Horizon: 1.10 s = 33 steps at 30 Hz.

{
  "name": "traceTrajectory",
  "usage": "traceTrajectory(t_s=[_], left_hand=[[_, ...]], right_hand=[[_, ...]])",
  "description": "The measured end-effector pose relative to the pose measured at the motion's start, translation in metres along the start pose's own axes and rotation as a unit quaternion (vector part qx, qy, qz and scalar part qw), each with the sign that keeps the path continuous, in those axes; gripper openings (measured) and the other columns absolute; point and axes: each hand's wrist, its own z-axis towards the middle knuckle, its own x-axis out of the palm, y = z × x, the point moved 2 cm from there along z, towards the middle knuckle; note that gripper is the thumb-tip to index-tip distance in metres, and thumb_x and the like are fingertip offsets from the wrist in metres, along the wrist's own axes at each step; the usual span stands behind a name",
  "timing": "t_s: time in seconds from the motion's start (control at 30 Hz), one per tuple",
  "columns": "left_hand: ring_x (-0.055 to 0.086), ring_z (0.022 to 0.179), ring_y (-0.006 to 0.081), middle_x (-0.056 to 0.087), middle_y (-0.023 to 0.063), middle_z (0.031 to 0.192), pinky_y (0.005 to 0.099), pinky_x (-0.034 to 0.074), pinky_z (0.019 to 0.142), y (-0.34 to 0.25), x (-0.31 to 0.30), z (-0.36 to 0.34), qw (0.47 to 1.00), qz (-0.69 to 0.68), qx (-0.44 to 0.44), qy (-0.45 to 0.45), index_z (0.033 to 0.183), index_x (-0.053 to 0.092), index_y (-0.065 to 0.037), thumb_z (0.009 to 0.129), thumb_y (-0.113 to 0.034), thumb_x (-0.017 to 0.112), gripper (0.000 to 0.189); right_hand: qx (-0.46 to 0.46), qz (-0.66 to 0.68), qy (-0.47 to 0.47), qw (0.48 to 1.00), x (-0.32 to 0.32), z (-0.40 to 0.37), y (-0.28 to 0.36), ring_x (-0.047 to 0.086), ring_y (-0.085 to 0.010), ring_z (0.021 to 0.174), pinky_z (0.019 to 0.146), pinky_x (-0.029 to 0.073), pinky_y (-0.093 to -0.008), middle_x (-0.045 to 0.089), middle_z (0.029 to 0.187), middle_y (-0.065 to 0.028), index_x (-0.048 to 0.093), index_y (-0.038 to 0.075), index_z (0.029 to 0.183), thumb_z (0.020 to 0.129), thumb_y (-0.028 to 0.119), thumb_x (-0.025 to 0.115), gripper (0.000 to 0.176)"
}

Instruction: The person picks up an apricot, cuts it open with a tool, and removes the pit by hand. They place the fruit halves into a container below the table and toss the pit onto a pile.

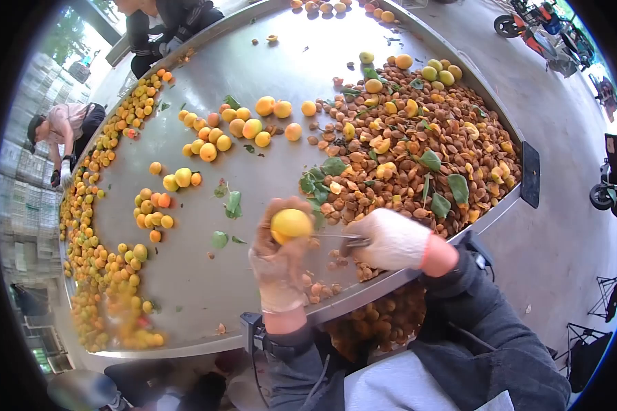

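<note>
My left hand (275, 264), in a stained glove, grips a yellow apricot (291, 225) above the near part of the metal table (206, 288). Its fingers wrap round the fruit from behind and below. In a white glove with an orange cuff, my right hand (392, 240) is closed round a thin metal tool (332, 236), whose slim shaft points left at the apricot's side. Beyond both hands spreads a large heap of brown apricot pits (418, 147), mixed with fruit pieces and green leaves (441, 205).
Whole apricots lie in groups mid-table (236, 128) and in a long band along the left edge (110, 274). Two people, one in a pink top (68, 123) and one in dark clothes (164, 27), stand at the far-left side. Below the near rim sits more fruit (384, 318).
</note>
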Motion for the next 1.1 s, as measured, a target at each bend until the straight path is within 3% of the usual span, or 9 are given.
traceTrajectory(t_s=[0.13,0.3,0.5,0.57,0.67,0.73,0.77,0.93,1.1], left_hand=[[0.061,0.107,0.0242,0.059,0.0114,0.119,0.0337,0.051,0.091,0.0,0.013,-0.006,0.957,0.278,0.06,-0.056,0.128,0.052,-0.001,0.073,0.012,0.067,0.058],[0.066,0.093,0.0215,0.064,0.0128,0.11,0.0307,0.053,0.083,0.01,0.035,-0.017,0.778,0.573,0.255,0.028,0.127,0.052,-0.001,0.076,-0.002,0.072,0.055],[0.066,0.077,0.0198,0.066,0.013,0.097,0.0304,0.053,0.067,0.003,0.03,-0.026,0.82,0.525,0.22,0.058,0.131,0.048,-0.006,0.09,-0.028,0.064,0.049],[0.065,0.071,0.0208,0.067,0.0172,0.101,0.0291,0.054,0.064,-0.002,0.017,-0.021,0.998,0.06,-0.008,-0.009,0.129,0.049,0.0,0.095,-0.029,0.052,0.044],[0.062,0.066,0.0178,0.067,0.0187,0.099,0.0271,0.053,0.06,0.002,0.009,-0.014,0.999,0.004,-0.027,-0.038,0.129,0.05,-0.001,0.098,-0.038,0.048,0.049],[0.062,0.066,0.0173,0.066,0.0189,0.098,0.0271,0.053,0.06,0.003,0.003,-0.013,0.996,-0.049,-0.054,-0.058,0.128,0.05,-0.001,0.098,-0.04,0.048,0.05],[0.062,0.066,0.0169,0.066,0.019,0.098,0.0269,0.053,0.059,0.004,0.001,-0.013,0.996,-0.042,-0.068,-0.045,0.128,0.05,-0.001,0.097,-0.042,0.049,0.051],[0.062,0.062,0.0154,0.067,0.0169,0.094,0.024,0.049,0.051,0.008,0.013,-0.019,0.992,0.029,-0.124,-0.025,0.128,0.051,-0.001,0.098,-0.041,0.048,0.05],[0.06,0.059,0.0113,0.067,0.0108,0.083,0.0201,0.048,0.048,0.024,0.029,-0.024,0.982,0.115,-0.149,-0.007,0.127,0.054,-0.002,0.099,-0.039,0.047,0.047]], right_hand=[[0.064,0.324,-0.179,0.927,-0.015,-0.007,0.01,0.064,-0.0104,0.078,0.069,0.053,-0.0271,0.07,0.089,-0.0057,0.069,0.002,0.097,0.082,0.003,0.063,0.016],[-0.085,0.02,-0.256,0.963,-0.002,0.001,0.008,0.062,-0.0125,0.087,0.081,0.051,-0.0293,0.066,0.096,-0.0077,0.061,0.001,0.113,0.076,0.014,0.078,0.043],[0.065,0.388,-0.094,0.915,-0.001,-0.004,-0.003,0.059,-0.0076,0.082,0.072,0.05,-0.0245,0.064,0.092,-0.0009,0.065,0.002,0.104,0.081,0.009,0.068,0.024],[0.015,0.388,-0.126,0.913,-0.004,-0.004,-0.002,0.061,-0.0071,0.064,0.052,0.049,-0.0217,0.067,0.085,-0.0036,0.065,0.003,0.102,0.082,0.011,0.063,0.022],[0.111,0.396,-0.015,0.911,-0.021,-0.022,0.013,0.061,-0.0097,0.079,0.071,0.05,-0.0245,0.065,0.08,-0.0011,0.068,0.004,0.104,0.08,0.011,0.066,0.026],[-0.115,0.275,0.191,0.935,-0.009,-0.027,0.003,0.064,-0.0137,0.081,0.076,0.051,-0.0271,0.069,0.085,-0.0059,0.07,0.002,0.105,0.08,0.013,0.069,0.027],[-0.037,0.272,0.247,0.929,-0.005,-0.035,0.0,0.065,-0.0159,0.084,0.081,0.051,-0.0291,0.071,0.091,-0.01,0.071,0.001,0.103,0.079,0.013,0.071,0.027],[0.015,0.302,-0.14,0.943,-0.018,-0.025,0.014,0.059,-0.0115,0.058,0.052,0.046,-0.0238,0.065,0.074,-0.0041,0.071,0.003,0.092,0.078,0.004,0.067,0.014],[-0.192,0.563,-0.359,0.719,-0.016,-0.014,0.02,0.033,-0.0087,0.041,0.038,0.027,-0.0246,0.042,0.06,-0.0008,0.059,0.006,0.105,0.089,0.001,0.049,0.019]])
